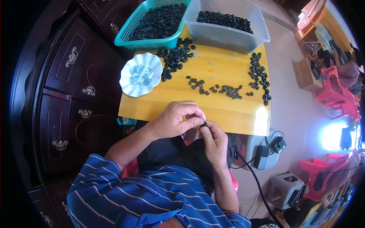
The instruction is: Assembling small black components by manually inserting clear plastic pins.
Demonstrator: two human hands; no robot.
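Observation:
My right hand (213,142) is closed at the table's near edge, with a small black plastic part (204,124) pinched between thumb and forefinger. From the left, my left hand (181,119) meets it, thumb and forefinger pressed together against the top of the part. Whatever those left fingertips grip is too small to make out. Beyond my hands, small dark pieces (230,91) lie scattered on the yellow table (171,102). A white scalloped plate (126,86) at the left holds many tiny, thin, silvery pieces (140,75).
At the back stand a teal basket (131,45) and a clear plastic bin (228,37), both holding black parts. Loose black parts are heaped before the basket (175,57) and along the right edge (258,72). Dark cabinets (72,83) line the left; a grey stool (283,190) stands right.

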